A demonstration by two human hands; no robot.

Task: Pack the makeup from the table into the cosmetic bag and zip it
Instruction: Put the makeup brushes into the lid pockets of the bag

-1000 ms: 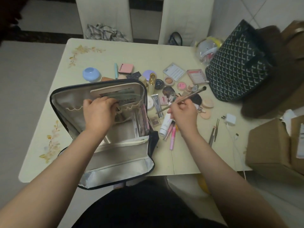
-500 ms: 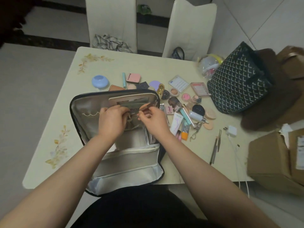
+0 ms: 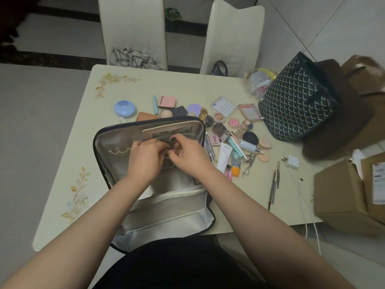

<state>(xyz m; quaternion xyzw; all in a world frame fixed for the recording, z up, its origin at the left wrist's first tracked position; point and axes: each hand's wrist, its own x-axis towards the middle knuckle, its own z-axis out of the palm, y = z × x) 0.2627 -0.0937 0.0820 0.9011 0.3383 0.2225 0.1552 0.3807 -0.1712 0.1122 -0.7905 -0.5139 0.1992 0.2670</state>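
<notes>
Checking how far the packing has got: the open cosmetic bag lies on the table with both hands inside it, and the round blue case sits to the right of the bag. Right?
Not quite. The head view shows the round blue case left of the open cosmetic bag, near its far corner. The rest holds: the left hand and right hand are both inside it.

The open bag lies on the worktop, at its near edge. Both hands, left and right, are inside it, side by side. The makeup lies behind and right of the bag. Further right stands a tote. Two chairs stand behind the worktop.
</notes>
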